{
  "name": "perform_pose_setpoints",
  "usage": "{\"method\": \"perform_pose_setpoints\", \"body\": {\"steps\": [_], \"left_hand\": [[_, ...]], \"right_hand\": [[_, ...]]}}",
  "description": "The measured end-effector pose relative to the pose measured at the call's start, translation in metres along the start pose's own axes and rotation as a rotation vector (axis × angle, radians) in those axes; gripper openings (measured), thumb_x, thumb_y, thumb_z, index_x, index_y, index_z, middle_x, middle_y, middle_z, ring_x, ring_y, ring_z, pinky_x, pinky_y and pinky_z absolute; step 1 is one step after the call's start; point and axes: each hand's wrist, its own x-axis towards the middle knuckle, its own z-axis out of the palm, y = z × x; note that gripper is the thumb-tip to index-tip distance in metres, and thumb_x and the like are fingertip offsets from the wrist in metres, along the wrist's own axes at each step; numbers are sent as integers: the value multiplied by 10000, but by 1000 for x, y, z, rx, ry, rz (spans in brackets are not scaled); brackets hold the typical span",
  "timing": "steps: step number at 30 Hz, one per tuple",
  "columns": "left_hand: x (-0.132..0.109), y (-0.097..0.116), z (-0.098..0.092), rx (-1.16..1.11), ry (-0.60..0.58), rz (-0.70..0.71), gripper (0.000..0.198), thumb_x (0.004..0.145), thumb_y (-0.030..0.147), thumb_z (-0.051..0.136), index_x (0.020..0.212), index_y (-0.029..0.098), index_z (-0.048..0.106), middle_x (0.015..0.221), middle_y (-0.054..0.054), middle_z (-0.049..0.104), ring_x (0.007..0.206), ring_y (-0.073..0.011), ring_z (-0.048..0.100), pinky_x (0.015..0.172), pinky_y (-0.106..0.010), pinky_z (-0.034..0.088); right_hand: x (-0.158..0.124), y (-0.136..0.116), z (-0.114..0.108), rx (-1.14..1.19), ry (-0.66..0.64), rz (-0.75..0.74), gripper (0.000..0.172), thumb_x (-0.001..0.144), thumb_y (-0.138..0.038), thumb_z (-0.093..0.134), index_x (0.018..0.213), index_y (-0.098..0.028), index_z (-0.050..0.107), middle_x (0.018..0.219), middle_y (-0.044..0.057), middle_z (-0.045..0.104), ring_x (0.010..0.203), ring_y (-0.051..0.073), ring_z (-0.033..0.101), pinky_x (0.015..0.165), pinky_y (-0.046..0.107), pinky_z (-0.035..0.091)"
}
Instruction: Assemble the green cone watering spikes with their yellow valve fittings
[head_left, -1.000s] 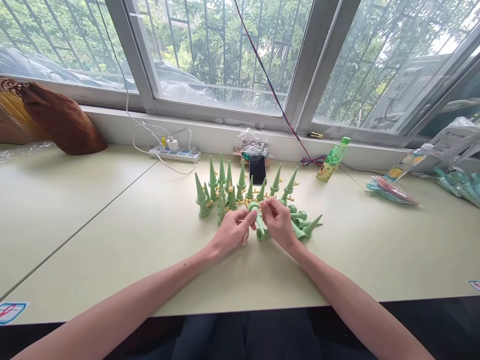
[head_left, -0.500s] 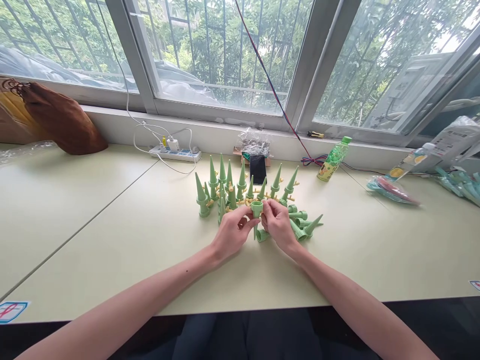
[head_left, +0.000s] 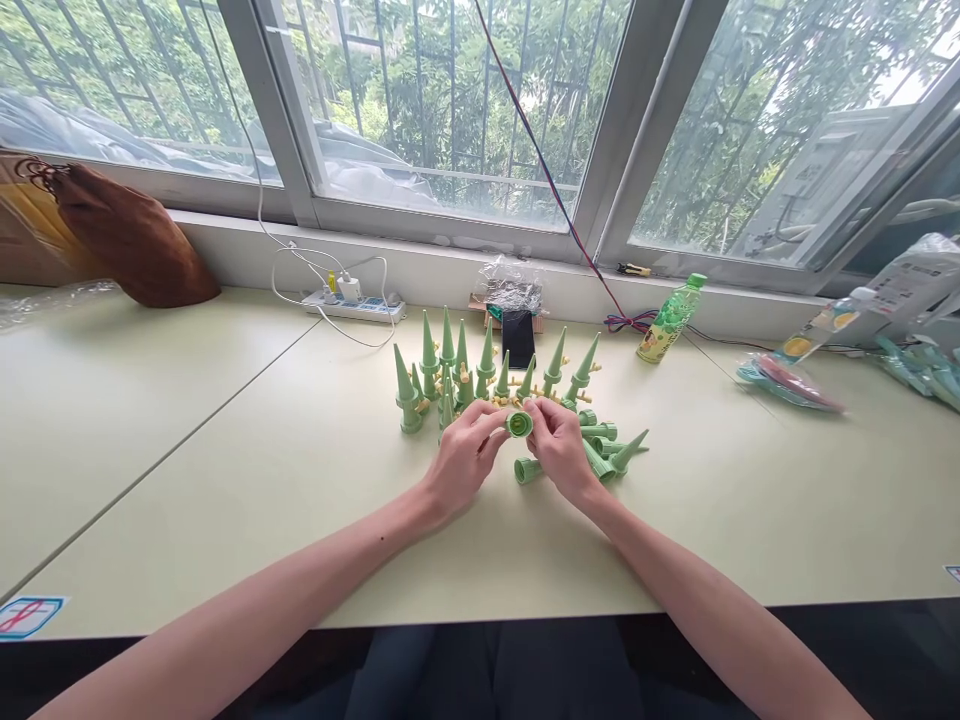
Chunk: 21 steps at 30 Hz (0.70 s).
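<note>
Between my hands is a green plastic watering spike [head_left: 519, 425], its round threaded opening turned toward me. My left hand [head_left: 466, 455] pinches it from the left, thumb and fingers closed. From the right, the fingertips of my right hand [head_left: 559, 447] press on the same spike; whether they also hold a small part is hidden. Behind my hands, several green spikes [head_left: 409, 400] stand point up, with yellow valves [head_left: 464, 374] on their sides. Beside my right hand several loose spikes [head_left: 600, 460] lie in a pile, and one [head_left: 527, 470] lies just below the held one.
A dark phone [head_left: 518, 340] and clear plastic wrap [head_left: 510, 285] are behind the spikes. A green bottle [head_left: 670, 320] stands at right, near another bottle [head_left: 829, 325] and a plastic packet [head_left: 787, 383]. A power strip [head_left: 356, 306] and brown bag [head_left: 135, 240] are at left.
The held spike has tipped from upright so that its opening now faces me. Both hands stay around it in nearly the same place.
</note>
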Motion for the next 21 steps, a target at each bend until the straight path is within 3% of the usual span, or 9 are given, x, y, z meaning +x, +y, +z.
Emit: {"method": "perform_pose_setpoints", "body": {"steps": [5, 9, 11, 16, 21], "left_hand": [[5, 14, -1, -133, 3, -255, 186, 938, 342, 530, 1004, 182, 600, 907, -23, 624, 471, -45, 464, 477, -197, 412], [8, 23, -5, -470, -126, -546, 433, 963, 520, 416, 762, 159, 544, 537, 21, 552, 356, -75, 460, 400, -209, 379], [9, 25, -6, -611, -206, -620, 507, 951, 577, 396, 705, 155, 532, 475, 13, 535, 339, -90, 468, 394, -224, 386], [9, 25, -8, -788, -308, -682, 501, 925, 602, 443, 746, 146, 552, 534, -15, 593, 368, -112, 515, 402, -248, 408], [8, 23, -9, -741, -338, -584, 396, 946, 536, 455, 836, 166, 546, 481, 20, 561, 379, -118, 522, 448, -250, 435]], "right_hand": [[-1, -1, -3, -172, 90, -89, 386, 956, -504, 474, 708, -209, 458, 565, -49, 341, 503, 103, 321, 464, 250, 279], [-1, -1, -6, -261, 86, -160, 361, 971, -473, 450, 728, -208, 479, 575, -43, 372, 510, 107, 321, 486, 254, 287], [-1, -2, -7, -296, 58, -204, 355, 975, -455, 446, 724, -206, 480, 589, -40, 395, 517, 106, 321, 499, 255, 294], [-2, -5, -4, -314, 18, -243, 350, 978, -416, 444, 699, -204, 457, 590, -39, 406, 524, 103, 321, 507, 250, 297], [-3, -3, -3, -276, 19, -206, 335, 965, -400, 468, 693, -205, 465, 577, -42, 399, 504, 101, 341, 485, 245, 303]]}}
